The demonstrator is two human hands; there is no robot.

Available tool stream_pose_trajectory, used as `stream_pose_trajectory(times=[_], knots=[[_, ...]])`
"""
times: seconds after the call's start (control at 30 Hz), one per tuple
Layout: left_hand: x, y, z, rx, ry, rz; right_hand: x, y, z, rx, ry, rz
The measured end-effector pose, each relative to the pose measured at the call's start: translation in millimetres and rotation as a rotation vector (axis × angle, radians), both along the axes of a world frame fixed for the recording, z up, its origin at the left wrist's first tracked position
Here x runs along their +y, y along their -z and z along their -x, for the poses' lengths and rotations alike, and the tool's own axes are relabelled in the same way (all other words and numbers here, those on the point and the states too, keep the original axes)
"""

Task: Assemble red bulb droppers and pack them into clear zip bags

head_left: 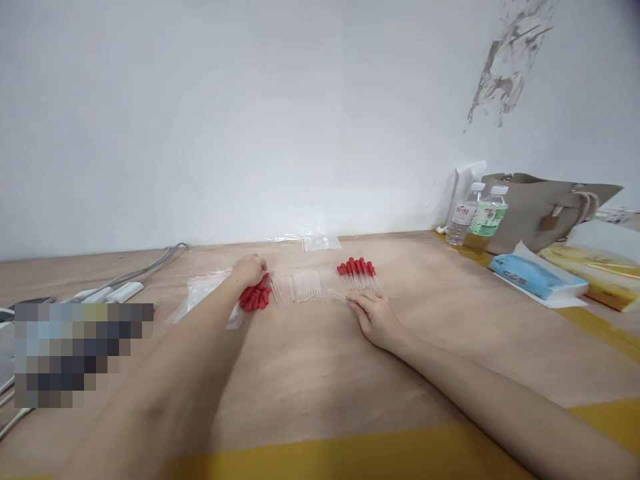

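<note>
On the wooden table (310, 373) lie three groups of dropper parts in a row. A pile of loose red rubber bulbs (256, 297) lies at the left, with my left hand (247, 270) resting on its top and fingers curled over one bulb. Clear glass tubes (303, 287) lie in the middle. Assembled droppers with red caps (359, 275) lie at the right. My right hand (374, 317) lies flat just below them, fingertips touching a clear tube end.
Clear plastic bags (200, 293) lie left of the bulbs, another small bag (320, 241) sits by the wall. Two water bottles (477, 215), a beige handbag (545, 210) and a blue tissue pack (535, 277) stand at right. Cables and a power strip (117, 291) lie at left.
</note>
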State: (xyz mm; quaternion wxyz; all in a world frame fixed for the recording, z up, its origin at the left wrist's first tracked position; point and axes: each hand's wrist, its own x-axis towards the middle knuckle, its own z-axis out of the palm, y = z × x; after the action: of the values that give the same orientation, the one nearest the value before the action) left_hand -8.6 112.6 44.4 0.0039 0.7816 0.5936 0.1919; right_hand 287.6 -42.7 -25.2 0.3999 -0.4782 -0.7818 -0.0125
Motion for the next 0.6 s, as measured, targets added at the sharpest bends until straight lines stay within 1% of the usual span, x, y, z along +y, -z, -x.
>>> stream_pose_trajectory(times=[0.1,0.23,0.3,0.37,0.43,0.5,0.53,0.57,0.6], knots=[[-0.1,1.2,6.6,-0.101,0.009,-0.041,-0.8,-0.1,1.1,-0.010,-0.007,0.009],[-0.5,2.2,15.1,-0.295,0.000,-0.087,0.4,0.5,0.9,0.007,-0.013,0.026],[-3.0,2.9,15.5,-0.411,-0.016,-0.109,1.5,0.9,0.1,0.023,-0.017,0.029],[-10.5,4.2,11.2,-0.533,-0.027,-0.139,2.2,0.9,-0.6,0.042,-0.027,0.038],[-25.9,7.5,1.4,-0.647,-0.022,-0.159,2.7,0.8,-1.0,0.072,-0.038,0.052],[-49.2,14.1,-13.1,-0.756,0.018,-0.130,3.3,1.0,-0.9,0.103,-0.044,0.065],[-62.9,18.6,-21.3,-0.892,0.082,-0.061,3.5,1.3,-0.7,0.116,-0.041,0.066],[-77.0,23.6,-29.7,-0.977,0.156,0.025,3.7,1.6,-0.3,0.124,-0.039,0.064],[-90.9,29.0,-38.0,-1.017,0.237,0.136,3.9,1.8,0.1,0.127,-0.037,0.060]])
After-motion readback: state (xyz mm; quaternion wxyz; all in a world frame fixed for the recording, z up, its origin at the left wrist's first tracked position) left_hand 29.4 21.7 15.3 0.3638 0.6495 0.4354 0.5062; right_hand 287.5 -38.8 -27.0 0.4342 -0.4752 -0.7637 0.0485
